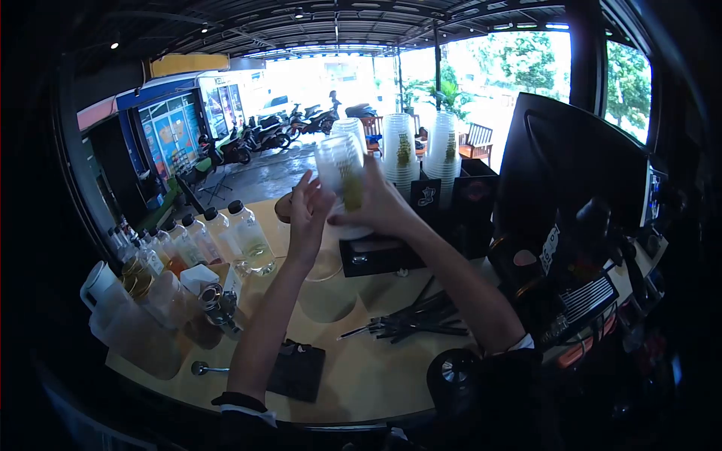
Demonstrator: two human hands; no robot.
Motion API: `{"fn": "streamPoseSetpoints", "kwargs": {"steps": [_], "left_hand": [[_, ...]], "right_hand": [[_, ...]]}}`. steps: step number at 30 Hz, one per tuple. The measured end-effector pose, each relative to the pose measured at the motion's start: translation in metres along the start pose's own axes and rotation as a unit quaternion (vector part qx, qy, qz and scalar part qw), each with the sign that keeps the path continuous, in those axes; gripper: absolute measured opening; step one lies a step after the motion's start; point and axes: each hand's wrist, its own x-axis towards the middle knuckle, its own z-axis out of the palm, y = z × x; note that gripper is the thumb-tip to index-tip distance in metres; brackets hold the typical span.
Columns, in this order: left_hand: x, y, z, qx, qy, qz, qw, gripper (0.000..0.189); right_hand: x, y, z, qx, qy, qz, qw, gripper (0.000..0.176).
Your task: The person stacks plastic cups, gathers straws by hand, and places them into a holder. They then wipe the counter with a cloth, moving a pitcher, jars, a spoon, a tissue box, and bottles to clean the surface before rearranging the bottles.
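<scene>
My right hand (376, 203) is closed around a stack of clear plastic cups (338, 161) with a green print, held up above the counter (361, 376). Just left of the stack is my left hand (308, 207), its fingers raised and spread, with the thumb side near the cups; whether it touches them is unclear. More stacked cups stand behind, one stack (400, 150) and another (442, 154) to its right. Motion blurs the held cups and my right fingers.
Capped bottles (252, 240) line the left side, with plastic pitchers (113, 293) and a metal jigger (214, 297) nearer. Black straws (414, 323) and a dark cloth (297, 372) lie on the counter. A large monitor (564, 165) stands at right.
</scene>
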Motion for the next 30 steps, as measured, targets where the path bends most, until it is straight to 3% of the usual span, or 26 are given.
{"fn": "streamPoseSetpoints", "kwargs": {"steps": [2, 4, 7, 10, 16, 19, 20, 22, 24, 30], "left_hand": [[0.011, 0.002, -0.001, 0.010, 0.088, -0.003, 0.996, 0.069], [0.014, -0.005, -0.009, 0.033, 0.099, 0.008, 0.995, 0.067], [0.014, -0.012, -0.024, 0.041, 0.091, -0.014, 0.995, 0.063], [0.013, -0.011, -0.033, 0.073, 0.105, -0.038, 0.991, 0.062], [0.031, -0.026, -0.045, 0.140, 0.047, -0.039, 0.988, 0.062], [0.039, -0.035, -0.046, 0.149, 0.044, 0.065, 0.986, 0.061], [0.040, -0.038, -0.049, 0.150, 0.043, 0.067, 0.985, 0.061], [0.040, -0.037, -0.048, 0.164, 0.026, 0.062, 0.984, 0.061], [0.042, -0.038, -0.049, 0.163, 0.018, 0.064, 0.984, 0.060], [0.038, -0.037, -0.048, 0.147, -0.016, 0.002, 0.989, 0.064]], "right_hand": [[0.022, 0.012, -0.003, -0.055, 0.075, -0.021, 0.995, 0.118], [0.042, 0.005, -0.013, -0.067, 0.119, -0.010, 0.991, 0.123], [0.086, 0.011, -0.025, -0.069, 0.168, -0.028, 0.983, 0.129], [0.117, 0.015, -0.033, -0.103, 0.230, -0.128, 0.959, 0.129], [0.160, 0.046, -0.030, -0.140, 0.245, -0.154, 0.947, 0.119], [0.172, 0.060, -0.025, -0.153, 0.237, -0.083, 0.956, 0.122], [0.175, 0.065, -0.025, -0.153, 0.240, -0.085, 0.955, 0.122], [0.173, 0.075, -0.022, -0.157, 0.175, 0.014, 0.972, 0.124], [0.173, 0.092, -0.018, -0.153, 0.143, 0.020, 0.978, 0.128], [0.146, 0.092, 0.000, -0.156, 0.156, 0.067, 0.973, 0.117]]}}
